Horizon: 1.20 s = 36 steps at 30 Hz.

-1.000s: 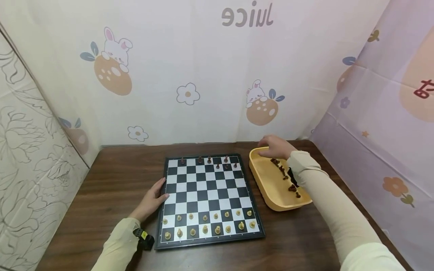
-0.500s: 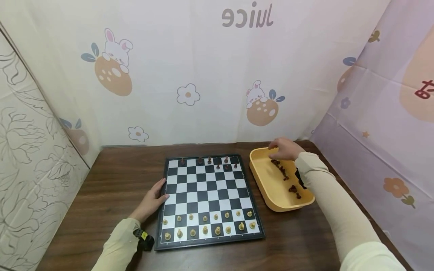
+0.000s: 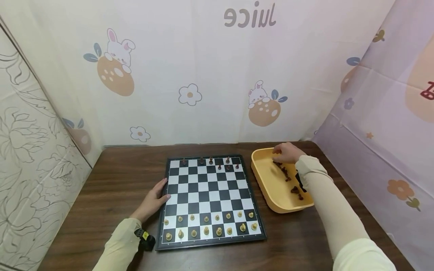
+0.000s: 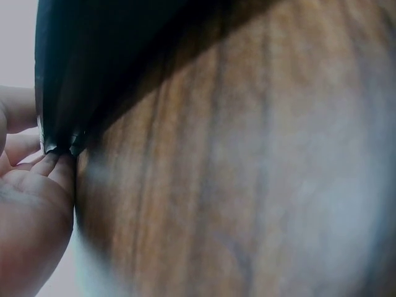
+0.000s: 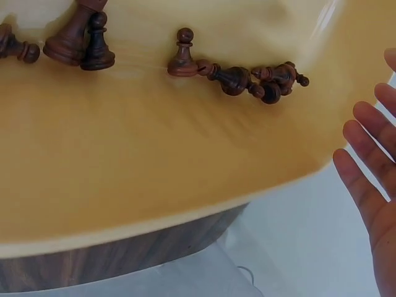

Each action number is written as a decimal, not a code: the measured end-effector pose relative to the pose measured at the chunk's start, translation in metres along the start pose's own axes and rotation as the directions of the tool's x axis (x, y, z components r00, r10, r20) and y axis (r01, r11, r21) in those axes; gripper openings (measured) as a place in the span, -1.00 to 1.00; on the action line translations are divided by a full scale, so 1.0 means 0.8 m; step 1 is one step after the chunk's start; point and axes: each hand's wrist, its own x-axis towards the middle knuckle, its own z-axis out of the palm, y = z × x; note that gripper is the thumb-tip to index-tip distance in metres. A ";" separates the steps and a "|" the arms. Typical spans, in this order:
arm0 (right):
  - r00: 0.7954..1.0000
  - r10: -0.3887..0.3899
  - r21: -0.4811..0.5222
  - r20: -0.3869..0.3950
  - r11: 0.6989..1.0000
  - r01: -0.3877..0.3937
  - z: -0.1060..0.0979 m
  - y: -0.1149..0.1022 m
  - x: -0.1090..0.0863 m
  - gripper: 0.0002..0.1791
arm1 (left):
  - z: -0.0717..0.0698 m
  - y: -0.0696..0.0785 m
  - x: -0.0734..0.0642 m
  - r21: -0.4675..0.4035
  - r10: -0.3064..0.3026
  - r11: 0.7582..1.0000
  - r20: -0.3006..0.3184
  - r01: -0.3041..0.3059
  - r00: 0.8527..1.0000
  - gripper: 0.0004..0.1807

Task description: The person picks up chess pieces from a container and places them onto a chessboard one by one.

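Note:
My left hand rests against the left edge of the black-and-white chessboard, its fingertips and thumb touching the frame. In the left wrist view, fingers meet the board's dark edge. My right hand hovers over the far end of a yellow tray, fingers spread and slightly bent, with nothing seen between them. Below it lie several dark brown chess pieces. The right wrist view shows a standing pawn and toppled pieces beside it.
Light chess pieces fill the board's two near rows. Several dark pieces stand on the two far rows. The brown wooden table reaches a patterned curtain behind and a purple-tinted one at the right.
My right hand has moved right and nearer, from the tray's far left corner to above the dark pieces. The left hand keeps its place at the board's edge.

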 end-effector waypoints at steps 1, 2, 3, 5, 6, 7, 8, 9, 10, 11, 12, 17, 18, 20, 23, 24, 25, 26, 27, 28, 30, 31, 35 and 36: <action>1.000 0.003 -0.001 0.000 1.000 -0.003 0.002 0.001 0.001 -0.62 | 0.000 0.000 0.000 -0.003 0.007 1.000 0.000 -0.007 1.000 -0.24; 1.000 0.005 -0.002 -0.001 1.000 -0.005 0.003 0.002 0.002 -0.62 | 0.000 0.000 0.000 -0.004 0.016 1.000 0.000 -0.016 1.000 -0.24; 1.000 0.008 -0.002 0.000 1.000 -0.008 0.005 0.003 0.003 -0.62 | 0.000 0.000 0.000 -0.004 0.021 1.000 0.000 -0.021 1.000 -0.24; 1.000 0.013 -0.003 0.003 1.000 -0.013 0.008 0.005 0.005 -0.61 | 0.000 0.000 0.000 -0.004 0.041 0.999 0.002 -0.041 0.999 -0.25; 1.000 0.013 -0.003 0.005 1.000 -0.013 0.009 0.006 0.006 -0.61 | 0.000 0.000 0.000 -0.003 0.047 0.999 0.001 -0.047 0.999 -0.25; 1.000 0.017 0.004 0.007 1.000 -0.017 0.011 0.006 0.007 -0.61 | 0.001 0.000 -0.001 -0.008 0.042 0.999 0.000 -0.042 0.999 -0.25; 1.000 0.015 0.006 0.007 1.000 -0.015 0.012 0.006 0.008 -0.61 | 0.001 0.000 -0.001 -0.007 0.040 0.999 -0.001 -0.040 0.999 -0.25; 1.000 0.015 0.006 0.007 1.000 -0.015 0.014 0.007 0.009 -0.62 | 0.001 0.000 -0.001 -0.006 0.035 0.999 -0.001 -0.035 0.999 -0.25; 1.000 0.013 0.009 0.007 1.000 -0.013 0.015 0.009 0.010 -0.62 | 0.001 -0.001 -0.001 -0.005 0.033 0.999 -0.001 -0.033 0.999 -0.25; 1.000 0.017 0.008 0.007 1.000 -0.017 0.017 0.011 0.011 -0.62 | 0.001 -0.001 -0.001 -0.003 0.028 1.000 -0.001 -0.028 1.000 -0.25; 1.000 0.014 0.001 0.010 1.000 -0.014 0.020 0.013 0.012 -0.63 | 0.001 -0.001 -0.001 -0.007 0.018 1.000 -0.002 -0.018 1.000 -0.25; 1.000 -0.013 -0.026 0.015 1.000 0.013 0.030 0.023 0.017 -0.73 | 0.001 -0.002 -0.001 -0.007 0.011 1.000 -0.003 -0.011 1.000 -0.26; 1.000 -0.018 -0.021 0.018 1.000 0.018 0.031 0.024 0.018 -0.78 | 0.001 -0.002 -0.001 -0.006 0.011 1.000 -0.004 -0.011 1.000 -0.26; 1.000 -0.026 -0.021 0.011 0.999 0.026 0.032 0.023 0.019 -0.86 | 0.001 -0.002 0.000 -0.003 0.016 1.000 -0.006 -0.016 1.000 -0.26; 1.000 -0.027 -0.010 0.011 1.000 0.027 0.035 0.020 0.020 -0.92 | 0.000 -0.003 0.000 -0.001 0.019 1.000 -0.011 -0.019 1.000 -0.25; 1.000 -0.025 -0.016 0.002 1.000 0.025 0.037 0.020 0.020 -0.87 | 0.000 -0.004 0.000 0.000 0.019 1.000 -0.012 -0.019 1.000 -0.25; 1.000 -0.025 -0.019 -0.003 1.000 0.024 0.039 0.019 0.021 -0.82 | 0.000 -0.004 0.000 0.002 0.020 1.000 -0.013 -0.020 1.000 -0.25; 1.000 -0.024 -0.018 -0.003 1.000 0.024 0.040 0.019 0.021 -0.76 | 0.000 -0.004 0.000 0.003 0.018 1.000 -0.013 -0.018 1.000 -0.25; 1.000 -0.027 -0.019 -0.009 0.999 0.027 0.042 0.018 0.021 -0.72 | 0.001 -0.004 0.000 0.004 0.017 1.000 -0.013 -0.017 1.000 -0.25; 1.000 -0.026 -0.018 -0.017 0.999 0.026 0.043 0.017 0.021 -0.69 | 0.001 -0.004 0.000 0.006 0.013 1.000 -0.013 -0.013 1.000 -0.25; 0.999 -0.034 -0.021 -0.029 0.999 0.034 0.045 0.015 0.021 -0.64 | 0.001 -0.003 0.000 0.006 0.006 1.000 -0.014 -0.006 1.000 -0.25; 0.999 -0.041 -0.025 -0.034 0.999 0.040 0.045 0.014 0.021 -0.64 | 0.001 -0.003 0.000 0.010 0.008 1.000 -0.013 -0.008 1.000 -0.25; 0.998 -0.042 -0.041 -0.043 0.998 0.040 0.047 0.012 0.023 -0.69 | 0.000 -0.001 -0.001 0.001 0.008 1.000 -0.013 -0.008 1.000 -0.25; 0.998 -0.040 -0.048 -0.043 0.998 0.038 0.048 0.013 0.023 -0.71 | 0.000 0.000 -0.001 0.000 0.009 1.000 -0.013 -0.009 1.000 -0.25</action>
